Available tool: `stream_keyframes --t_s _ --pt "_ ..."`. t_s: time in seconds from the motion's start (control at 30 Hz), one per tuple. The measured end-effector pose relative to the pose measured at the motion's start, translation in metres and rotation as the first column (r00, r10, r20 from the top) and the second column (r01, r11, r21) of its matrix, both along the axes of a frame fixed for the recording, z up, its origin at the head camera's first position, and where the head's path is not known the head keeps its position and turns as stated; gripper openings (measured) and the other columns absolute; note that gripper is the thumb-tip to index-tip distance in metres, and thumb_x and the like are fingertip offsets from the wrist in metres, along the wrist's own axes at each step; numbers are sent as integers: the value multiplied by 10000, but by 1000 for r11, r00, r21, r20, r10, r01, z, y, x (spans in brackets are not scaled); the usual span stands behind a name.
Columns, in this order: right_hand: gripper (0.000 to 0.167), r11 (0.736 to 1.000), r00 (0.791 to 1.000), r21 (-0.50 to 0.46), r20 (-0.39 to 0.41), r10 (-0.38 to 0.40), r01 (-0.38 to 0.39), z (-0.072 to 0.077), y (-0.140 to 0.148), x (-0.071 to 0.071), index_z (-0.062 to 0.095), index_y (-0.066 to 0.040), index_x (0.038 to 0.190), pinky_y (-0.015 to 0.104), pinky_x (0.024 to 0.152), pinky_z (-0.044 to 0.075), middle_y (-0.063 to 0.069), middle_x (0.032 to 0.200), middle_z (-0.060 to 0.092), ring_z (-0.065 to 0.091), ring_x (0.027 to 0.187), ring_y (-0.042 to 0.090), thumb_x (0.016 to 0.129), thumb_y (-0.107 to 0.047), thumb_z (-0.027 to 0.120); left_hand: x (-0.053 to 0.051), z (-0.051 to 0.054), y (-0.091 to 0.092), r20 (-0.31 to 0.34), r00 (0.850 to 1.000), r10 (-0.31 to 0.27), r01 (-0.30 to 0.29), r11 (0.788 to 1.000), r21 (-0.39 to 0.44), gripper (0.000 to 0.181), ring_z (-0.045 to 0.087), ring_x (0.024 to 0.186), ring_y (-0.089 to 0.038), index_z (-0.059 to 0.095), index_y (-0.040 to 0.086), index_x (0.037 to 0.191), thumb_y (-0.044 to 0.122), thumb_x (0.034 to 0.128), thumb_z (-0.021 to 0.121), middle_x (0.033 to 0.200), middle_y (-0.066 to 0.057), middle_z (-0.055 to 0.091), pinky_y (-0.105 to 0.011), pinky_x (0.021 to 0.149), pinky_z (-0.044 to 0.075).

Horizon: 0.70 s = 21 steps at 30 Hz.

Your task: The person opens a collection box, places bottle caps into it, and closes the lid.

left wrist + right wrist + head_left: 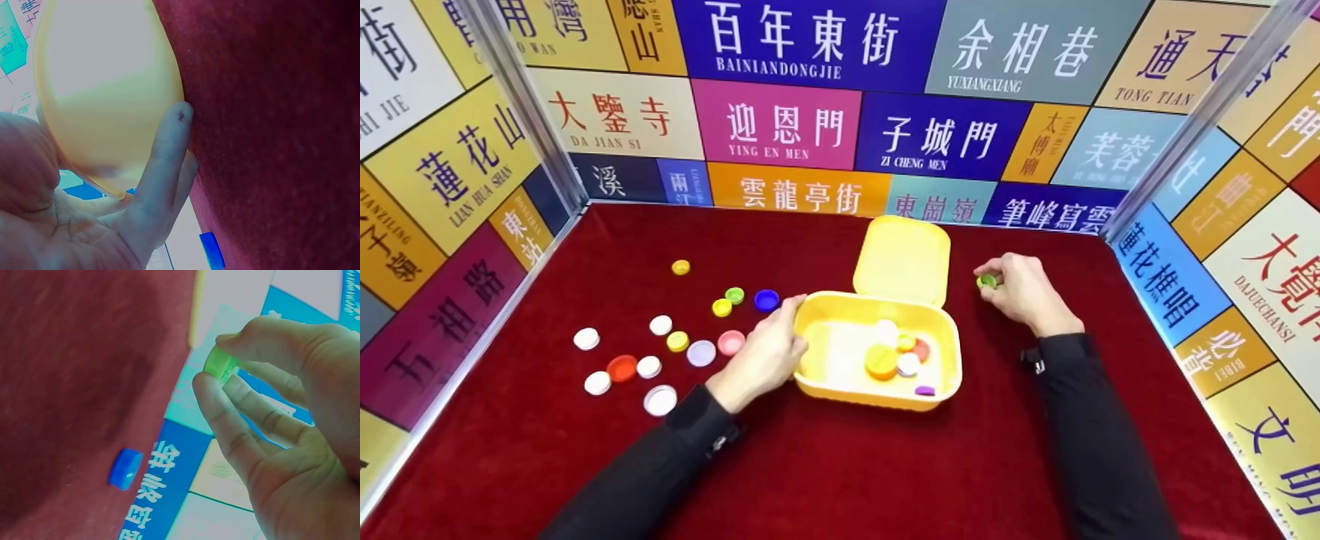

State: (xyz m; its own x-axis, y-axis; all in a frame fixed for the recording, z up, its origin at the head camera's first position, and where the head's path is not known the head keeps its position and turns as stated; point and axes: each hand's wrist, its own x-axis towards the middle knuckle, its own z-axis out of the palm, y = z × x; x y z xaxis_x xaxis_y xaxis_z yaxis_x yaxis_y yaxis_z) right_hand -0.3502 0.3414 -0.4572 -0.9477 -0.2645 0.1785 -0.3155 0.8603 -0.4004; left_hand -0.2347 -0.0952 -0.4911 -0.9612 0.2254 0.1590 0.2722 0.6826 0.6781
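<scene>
Right hand (pixel 1020 291) pinches a green cap (pixel 987 281); left hand (pixel 765 349) grips the box (pixel 877 401)

Thumb and fingertips of the right hand close on the green cap's rim, to the right of the box and its lid (pixel 901 259). The left hand holds the box by its left end, with fingers along the outside of the wall in the left wrist view.

The box sits open on the red tabletop (pixel 847 469), its yellow lid at the back. Inside, gathered toward the right, are an orange cap (pixel 880 363), a small yellow one, a red one, two white ones and a purple one near the front wall.

Left of the box, more caps are scattered: five white ones, three yellow, a red cap (pixel 622 368), a lavender cap (pixel 701 353), a pink cap (pixel 730 343) beside the left hand, a second green cap (pixel 734 295), and a blue cap (pixel 766 301) behind the left hand.

The right wrist view also shows a blue cap on the tabletop; whether it is that same one is hard to say from this angle. Panels (pixel 777 124) with Chinese lettering stand around the tabletop.
</scene>
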Motion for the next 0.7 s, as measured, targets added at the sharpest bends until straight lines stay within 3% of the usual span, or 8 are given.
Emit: stream_keyframes --t_s 0.3,0.7 --pt "289 999 999 -38 -32 9 -10 17 -21 23 867 -17 1298 560 975 674 210 1215 801 764 1063 379 1026 -76 787 0 1 0 -16 1000 -4 4 1000 -7 654 749 1346 -434 474 2 1695 -14 1058 625 1575 -295 688 -582 1170 630" --pt "265 987 987 -98 -110 116 -127 37 -55 54 877 -28 1265 570 939 716 185 1180 806 810 1006 355 1010 -30 805 0 1 0 9 1000 -2 2 1000 10 664 750 1328 -418 469 16 1711 -8 1067 630 1581 -277 687 -573 1162 637"
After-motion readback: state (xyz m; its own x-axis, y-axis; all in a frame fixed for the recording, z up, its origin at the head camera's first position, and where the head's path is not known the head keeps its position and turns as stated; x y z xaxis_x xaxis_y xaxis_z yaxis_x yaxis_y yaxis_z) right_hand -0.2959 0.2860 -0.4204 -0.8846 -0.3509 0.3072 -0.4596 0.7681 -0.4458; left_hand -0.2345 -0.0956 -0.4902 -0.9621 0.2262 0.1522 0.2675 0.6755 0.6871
